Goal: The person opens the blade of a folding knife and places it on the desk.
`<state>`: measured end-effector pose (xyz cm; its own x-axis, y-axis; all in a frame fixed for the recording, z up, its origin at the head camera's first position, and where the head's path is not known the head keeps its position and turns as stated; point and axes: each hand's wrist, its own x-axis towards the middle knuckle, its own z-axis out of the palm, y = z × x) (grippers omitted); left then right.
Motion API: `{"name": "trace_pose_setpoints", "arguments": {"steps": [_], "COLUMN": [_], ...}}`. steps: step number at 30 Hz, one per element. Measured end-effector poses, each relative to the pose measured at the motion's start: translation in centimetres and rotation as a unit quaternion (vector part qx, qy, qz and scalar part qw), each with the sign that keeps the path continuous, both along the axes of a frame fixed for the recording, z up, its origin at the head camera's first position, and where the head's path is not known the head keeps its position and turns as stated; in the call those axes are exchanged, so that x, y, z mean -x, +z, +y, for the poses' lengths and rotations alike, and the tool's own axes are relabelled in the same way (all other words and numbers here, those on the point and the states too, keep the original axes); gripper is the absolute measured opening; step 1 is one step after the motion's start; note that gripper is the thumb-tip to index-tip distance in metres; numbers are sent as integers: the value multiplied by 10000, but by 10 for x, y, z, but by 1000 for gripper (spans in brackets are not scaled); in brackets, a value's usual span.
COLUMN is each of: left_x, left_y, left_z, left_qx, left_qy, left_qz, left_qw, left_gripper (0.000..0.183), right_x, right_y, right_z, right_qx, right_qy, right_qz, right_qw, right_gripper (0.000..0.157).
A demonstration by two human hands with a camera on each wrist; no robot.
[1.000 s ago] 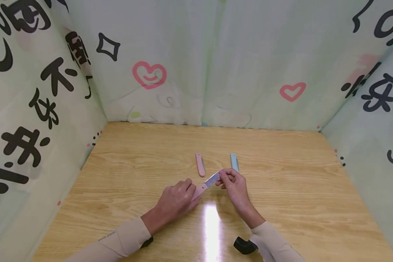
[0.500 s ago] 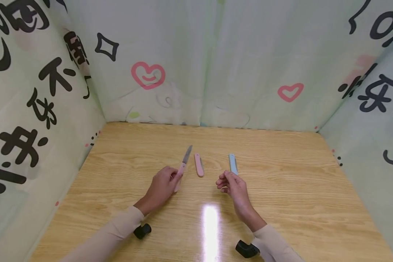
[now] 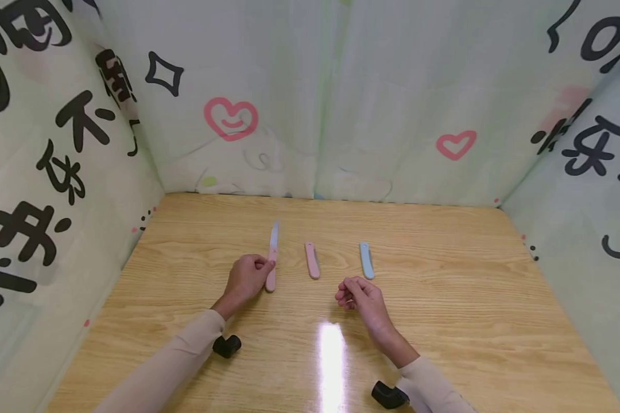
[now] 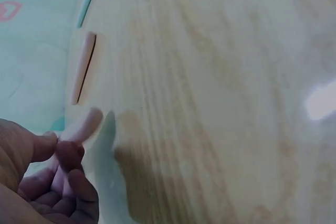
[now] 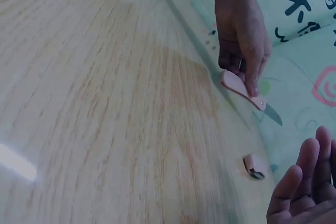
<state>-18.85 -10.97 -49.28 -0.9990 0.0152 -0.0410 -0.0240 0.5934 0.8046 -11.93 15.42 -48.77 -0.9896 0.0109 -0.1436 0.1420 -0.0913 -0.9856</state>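
Note:
With thumb and fingers, my left hand (image 3: pixel 247 277) pinches the pink handle of an unfolded folding knife (image 3: pixel 271 282), its blade pointing to the back of the table. In the right wrist view the same knife (image 5: pixel 234 83) shows under the left hand (image 5: pixel 242 38); I cannot tell whether it touches the wood. A folded pink knife (image 3: pixel 312 261) lies to its right, and a folded light blue knife (image 3: pixel 366 261) further right. Just in front of the blue knife, my right hand (image 3: pixel 365 301) hovers with loosely curled fingers and nothing in them.
The wooden table (image 3: pixel 444 287) is enclosed by a printed cloth curtain (image 3: pixel 382 103) at the back and on both sides. A black wrist device (image 3: pixel 227 346) hangs under the left sleeve, and another black device (image 3: pixel 389 394) by the right sleeve.
The left hand has carried the open pink knife left, away from the right hand, and turned its blade toward the back. The right hand has let go of the blade and barely moved.

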Motion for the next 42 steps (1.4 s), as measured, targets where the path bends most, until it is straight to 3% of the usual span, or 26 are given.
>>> {"name": "trace_pose_setpoints", "arguments": {"steps": [6,9,16,26,37,42], "left_x": [9,14,23,32,31,30], "left_y": [-3,-5,-2,-6,-10,-10], "left_z": [-1,-1,-3,-6,-4,-4], "left_qx": [94,254,595,927,843,733], "left_qy": [-54,-45,-162,-29,70,153], "left_qz": [-98,-48,25,76,180,163], "left_qw": [9999,9997,9981,9957,9963,9971], "left_gripper": [25,25,26,25,24,25], "right_x": [0,-1,-4,-8,-11,-12], "right_y": [3,4,-1,-7,-10,-12], "right_z": [-1,-1,-2,-8,-5,-3], "right_qx": [-223,-215,-257,-310,-663,-804], "right_qy": [-438,-464,-213,187,793,871], "right_qz": [254,300,481,480,717,672], "right_qw": [9985,9982,9983,9982,9921,9907], "right_gripper": [31,33,33,30,31,33]}}
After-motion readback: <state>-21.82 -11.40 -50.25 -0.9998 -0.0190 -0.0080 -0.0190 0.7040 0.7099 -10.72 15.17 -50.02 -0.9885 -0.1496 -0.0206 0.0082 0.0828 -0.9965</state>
